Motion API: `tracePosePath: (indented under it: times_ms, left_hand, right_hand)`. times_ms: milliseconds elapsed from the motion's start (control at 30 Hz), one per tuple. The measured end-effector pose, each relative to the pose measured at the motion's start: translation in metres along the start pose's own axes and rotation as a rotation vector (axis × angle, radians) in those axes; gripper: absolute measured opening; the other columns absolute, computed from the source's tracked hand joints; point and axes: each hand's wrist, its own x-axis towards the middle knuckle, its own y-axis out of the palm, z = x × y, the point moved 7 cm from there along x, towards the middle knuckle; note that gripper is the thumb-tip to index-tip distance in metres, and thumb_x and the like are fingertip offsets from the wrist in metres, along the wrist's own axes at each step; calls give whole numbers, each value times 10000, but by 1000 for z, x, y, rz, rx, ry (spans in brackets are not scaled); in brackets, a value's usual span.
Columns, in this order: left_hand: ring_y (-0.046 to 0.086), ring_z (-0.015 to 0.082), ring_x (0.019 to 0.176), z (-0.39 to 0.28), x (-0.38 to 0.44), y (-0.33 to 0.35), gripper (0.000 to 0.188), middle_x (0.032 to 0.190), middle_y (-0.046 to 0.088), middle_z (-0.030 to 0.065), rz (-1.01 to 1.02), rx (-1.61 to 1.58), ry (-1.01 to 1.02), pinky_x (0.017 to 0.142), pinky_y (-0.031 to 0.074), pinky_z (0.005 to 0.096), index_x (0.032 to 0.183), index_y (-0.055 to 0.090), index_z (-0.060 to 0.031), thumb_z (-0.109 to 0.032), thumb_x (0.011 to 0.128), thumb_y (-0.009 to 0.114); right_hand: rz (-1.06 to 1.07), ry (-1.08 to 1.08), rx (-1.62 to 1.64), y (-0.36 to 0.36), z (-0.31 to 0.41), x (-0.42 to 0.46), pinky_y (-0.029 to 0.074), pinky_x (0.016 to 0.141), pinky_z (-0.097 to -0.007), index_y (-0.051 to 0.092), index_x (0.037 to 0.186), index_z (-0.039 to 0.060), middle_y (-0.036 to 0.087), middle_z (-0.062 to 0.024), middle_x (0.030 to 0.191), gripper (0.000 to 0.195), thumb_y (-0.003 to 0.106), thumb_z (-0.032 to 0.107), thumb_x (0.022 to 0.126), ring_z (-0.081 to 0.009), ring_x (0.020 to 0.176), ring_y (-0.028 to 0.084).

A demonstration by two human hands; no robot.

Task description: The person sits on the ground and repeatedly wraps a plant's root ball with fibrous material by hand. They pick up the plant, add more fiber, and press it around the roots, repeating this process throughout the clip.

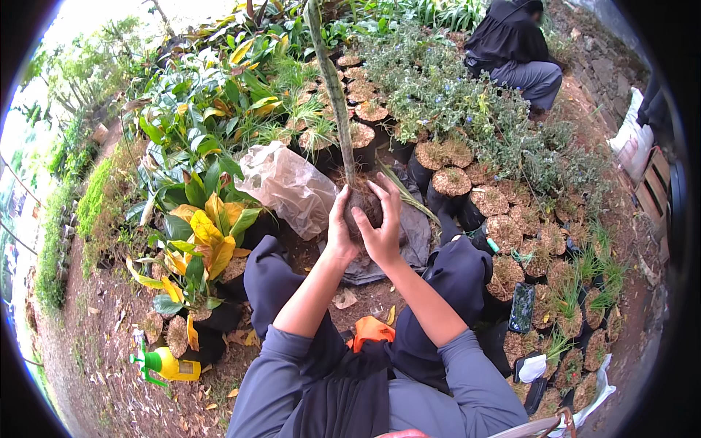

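My left hand (340,232) and my right hand (383,227) cup a round, dark brown root ball (362,203) from both sides, above my bent knees. From its top, fine fibrous roots stick out and one long, stiff, mottled green leaf (335,90), like a snake plant's, rises almost upright. My palms and fingers hide much of the ball. Under my hands, a dark plastic sheet (413,238) is spread on the soil. A crumpled translucent plastic bag (290,189) lies just left of my hands.
Several black grow bags (452,183) with straw-coloured filling stand to the right, a phone (522,307) on them. Left are a yellow-leaved plant (211,235) and a yellow spray bottle (172,366). A person (512,52) crouches at the upper right. An orange item (371,331) lies between my legs.
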Motion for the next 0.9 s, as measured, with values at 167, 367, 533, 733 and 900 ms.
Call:
tracePosePath:
  times_ms: [167,367,533,733,900]
  left_hand:
    - [566,209,1104,5,0,-9,403,1191,603,86,-46,-28,-27,973,449,371,1227,554,-99,-374,935,516]
    - [574,194,1072,7,1,-21,378,1168,608,70,-49,15,0,951,460,353,1205,564,-88,-356,943,517]
    - [585,170,1035,-1,-3,-22,305,1120,615,42,18,27,-5,916,482,346,1161,578,-99,-303,937,545]
    - [594,169,1014,0,-1,-30,299,1086,618,34,-8,74,33,905,488,351,1143,579,-110,-324,937,541]
    - [590,222,1047,-4,-7,-15,565,1127,610,82,-161,53,117,947,463,387,1212,548,-84,-555,905,488]
  right_hand:
    - [19,-88,-19,-4,9,4,276,1078,-482,595,1213,36,443,-195,1369,447,615,322,870,-365,1299,381]
    - [58,-73,71,0,3,-2,273,1085,-482,613,1184,29,425,-223,1376,406,588,312,895,-386,1314,361]
    - [26,-89,80,0,13,-1,265,1086,-484,576,1225,26,377,-243,1405,420,549,321,927,-392,1324,343]
    - [112,-154,23,4,8,-3,256,1090,-481,515,1296,23,365,-243,1410,446,495,313,958,-393,1324,336]
    - [157,-26,124,5,6,1,334,1051,-442,503,1298,11,434,-211,1354,455,547,270,926,-366,1257,429]
